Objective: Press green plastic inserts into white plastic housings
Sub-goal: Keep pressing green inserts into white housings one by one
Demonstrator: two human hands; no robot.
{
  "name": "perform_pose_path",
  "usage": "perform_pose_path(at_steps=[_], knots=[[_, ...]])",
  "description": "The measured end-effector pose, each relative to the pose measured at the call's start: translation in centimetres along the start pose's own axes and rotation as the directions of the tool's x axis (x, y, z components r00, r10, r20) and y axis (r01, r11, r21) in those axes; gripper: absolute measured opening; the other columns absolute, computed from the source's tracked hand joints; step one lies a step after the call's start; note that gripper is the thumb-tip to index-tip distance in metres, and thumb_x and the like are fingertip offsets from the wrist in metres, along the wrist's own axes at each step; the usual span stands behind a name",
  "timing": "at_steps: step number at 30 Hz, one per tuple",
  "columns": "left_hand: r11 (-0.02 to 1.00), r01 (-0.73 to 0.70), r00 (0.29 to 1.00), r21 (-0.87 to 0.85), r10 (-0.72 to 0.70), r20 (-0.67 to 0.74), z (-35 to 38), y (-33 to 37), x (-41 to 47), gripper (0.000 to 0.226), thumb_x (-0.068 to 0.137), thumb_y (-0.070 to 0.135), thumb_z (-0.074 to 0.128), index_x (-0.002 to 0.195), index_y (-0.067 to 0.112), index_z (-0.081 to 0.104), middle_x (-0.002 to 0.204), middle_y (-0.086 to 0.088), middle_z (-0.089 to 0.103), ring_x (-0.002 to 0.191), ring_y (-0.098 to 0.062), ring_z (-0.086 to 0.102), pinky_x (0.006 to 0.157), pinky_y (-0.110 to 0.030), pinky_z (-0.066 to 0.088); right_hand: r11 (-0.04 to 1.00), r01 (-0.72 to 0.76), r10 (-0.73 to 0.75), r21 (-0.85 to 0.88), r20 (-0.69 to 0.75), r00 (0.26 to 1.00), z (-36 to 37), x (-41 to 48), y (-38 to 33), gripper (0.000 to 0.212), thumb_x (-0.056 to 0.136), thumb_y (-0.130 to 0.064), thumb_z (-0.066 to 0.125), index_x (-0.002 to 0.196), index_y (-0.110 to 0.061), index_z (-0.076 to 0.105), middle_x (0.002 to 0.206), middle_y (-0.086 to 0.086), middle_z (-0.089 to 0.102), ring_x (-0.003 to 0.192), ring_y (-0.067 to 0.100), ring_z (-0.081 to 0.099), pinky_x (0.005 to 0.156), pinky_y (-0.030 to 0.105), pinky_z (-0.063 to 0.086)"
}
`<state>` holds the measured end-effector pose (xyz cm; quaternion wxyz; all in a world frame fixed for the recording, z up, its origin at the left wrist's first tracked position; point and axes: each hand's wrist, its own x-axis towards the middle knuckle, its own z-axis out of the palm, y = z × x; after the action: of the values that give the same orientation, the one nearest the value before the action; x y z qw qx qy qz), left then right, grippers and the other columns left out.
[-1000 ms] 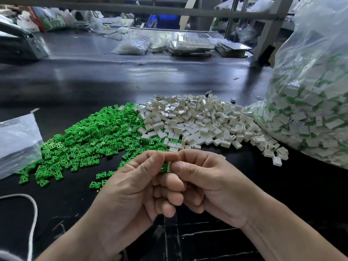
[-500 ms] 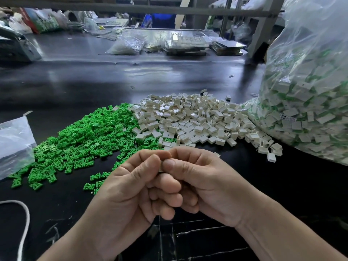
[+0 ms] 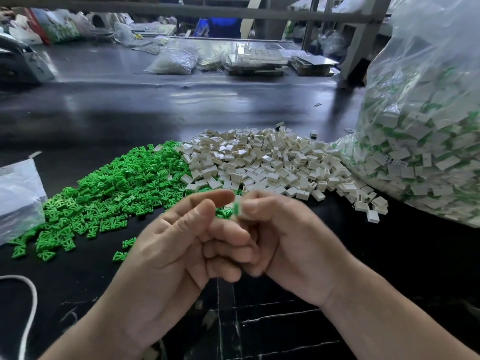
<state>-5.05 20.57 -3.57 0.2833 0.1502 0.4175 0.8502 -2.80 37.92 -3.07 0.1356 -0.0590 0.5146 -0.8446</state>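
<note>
Between the thumb and forefinger of the right grip sits one white housing, pinched at its end, with one green insert showing in the face turned toward the left grip; how deep the insert is seated is lost to blur. The right grip's other three fingers are curled under. The left grip has thumb and forefinger parted and holds nothing that shows; its forefinger tip reaches just beside the housing, contact unclear, and its lower fingers are folded against those of the right. Beyond and to the left of both grips lies one green pile of loose inserts, too many to count, with two strays just left of the left grip. Directly beyond the grips one white pile of housings, also uncountable, touches the green pile along its edge. Right of the right grip stands one big bag, clear, packed with white and green pieces, touching the white pile. Far left of the left grip lies one small bag, and nearer, one white cord curves over the black worktop.
</note>
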Motion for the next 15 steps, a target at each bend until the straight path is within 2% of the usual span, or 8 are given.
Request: perform_pose_path(at_steps=[5, 7, 8, 9, 10, 12, 13, 15], knots=[[0.829, -0.029, 0.926, 0.559, 0.234, -0.298, -1.4, 0.7, -0.1, 0.016, 0.077, 0.035, 0.068, 0.089, 0.026, 0.072, 0.075, -0.015, 0.071, 0.062, -0.026, 0.067, 0.048, -0.025, 0.052, 0.948, 0.198, -0.154, 0.251, -0.186, 0.97, -2.8, 0.5, -2.3, 0.016, 0.064, -0.005, 0.061, 0.079, -0.012, 0.062, 0.08, 0.012, 0.065, 0.059, 0.02, 0.062, 0.049, 0.028, 0.052], [0.699, -0.002, 0.907, 0.715, 0.303, -0.293, -1.5, 0.8, -0.2, 0.017, 0.078, 0.041, 0.06, 0.09, 0.034, 0.069, 0.074, -0.007, 0.072, 0.062, -0.02, 0.068, 0.049, -0.024, 0.053, 0.976, 0.201, -0.157, 0.085, -0.368, 0.916, -3.9, 0.5, -3.1, 0.019, 0.062, -0.007, 0.06, 0.079, -0.015, 0.063, 0.074, 0.008, 0.06, 0.051, 0.016, 0.053, 0.041, 0.023, 0.041], [0.598, 0.028, 0.902, 0.801, 0.33, -0.278, -1.5, 0.8, -0.4, 0.019, 0.078, 0.047, 0.058, 0.092, 0.039, 0.067, 0.073, -0.001, 0.072, 0.061, -0.015, 0.067, 0.05, -0.024, 0.053, 0.978, 0.139, -0.195, -0.153, -0.465, 0.863, -4.6, 0.3, -3.3, 0.016, 0.067, -0.01, 0.061, 0.078, -0.02, 0.065, 0.07, 0.004, 0.059, 0.048, 0.014, 0.05, 0.038, 0.022, 0.036], [0.459, 0.065, 0.899, 0.886, 0.358, -0.251, -1.7, 0.7, -0.6, 0.024, 0.076, 0.055, 0.054, 0.094, 0.042, 0.064, 0.072, 0.005, 0.071, 0.06, -0.012, 0.066, 0.05, -0.024, 0.054, 0.877, -0.017, -0.277, -0.48, -0.533, 0.799, -5.3, 0.1, -3.5, 0.01, 0.073, -0.018, 0.066, 0.08, -0.025, 0.068, 0.068, -0.002, 0.061, 0.049, 0.013, 0.051, 0.039, 0.022, 0.035], [0.286, 0.102, 0.897, 0.953, 0.387, -0.212, -1.9, 0.6, -0.8, 0.032, 0.074, 0.063, 0.048, 0.095, 0.043, 0.062, 0.07, 0.009, 0.069, 0.06, -0.009, 0.065, 0.05, -0.025, 0.053, 0.627, -0.238, -0.366, -0.742, -0.55, 0.751, -6.0, 0.0, -3.6, 0.009, 0.078, -0.03, 0.069, 0.087, -0.03, 0.07, 0.071, -0.008, 0.064, 0.057, 0.011, 0.057, 0.045, 0.023, 0.039], [-0.061, 0.173, 0.902, 0.983, 0.411, -0.133, -1.7, 0.4, -1.0, 0.044, 0.075, 0.069, 0.038, 0.1, 0.04, 0.06, 0.064, 0.012, 0.061, 0.059, -0.004, 0.059, 0.054, -0.028, 0.051, 0.056, -0.56, -0.41, -0.827, -0.53, 0.742, -7.4, -0.4, -3.5, 0.029, 0.084, -0.049, 0.065, 0.106, -0.03, 0.065, 0.092, -0.007, 0.068, 0.084, 0.018, 0.063, 0.064, 0.031, 0.046], [-0.193, 0.217, 0.91, 0.957, 0.394, -0.126, -1.6, 0.3, -0.9, 0.047, 0.078, 0.07, 0.035, 0.106, 0.04, 0.057, 0.068, 0.016, 0.058, 0.064, -0.002, 0.057, 0.059, -0.03, 0.051, -0.072, -0.622, -0.378, -0.78, -0.555, 0.741, -7.7, -0.5, -3.4, 0.039, 0.085, -0.056, 0.062, 0.112, -0.027, 0.062, 0.102, -0.002, 0.068, 0.093, 0.024, 0.062, 0.072, 0.035, 0.048], [-0.367, 0.305, 0.921, 0.879, 0.35, -0.173, -1.6, 0.3, -0.8, 0.056, 0.08, 0.074, 0.027, 0.121, 0.041, 0.046, 0.085, 0.018, 0.055, 0.08, -0.008, 0.058, 0.067, -0.029, 0.049, -0.141, -0.652, -0.293, -0.745, -0.598, 0.746, -7.9, -0.4, -3.0, 0.047, 0.085, -0.064, 0.058, 0.112, -0.026, 0.058, 0.105, 0.0, 0.065, 0.094, 0.027, 0.058, 0.075, 0.036, 0.047]])
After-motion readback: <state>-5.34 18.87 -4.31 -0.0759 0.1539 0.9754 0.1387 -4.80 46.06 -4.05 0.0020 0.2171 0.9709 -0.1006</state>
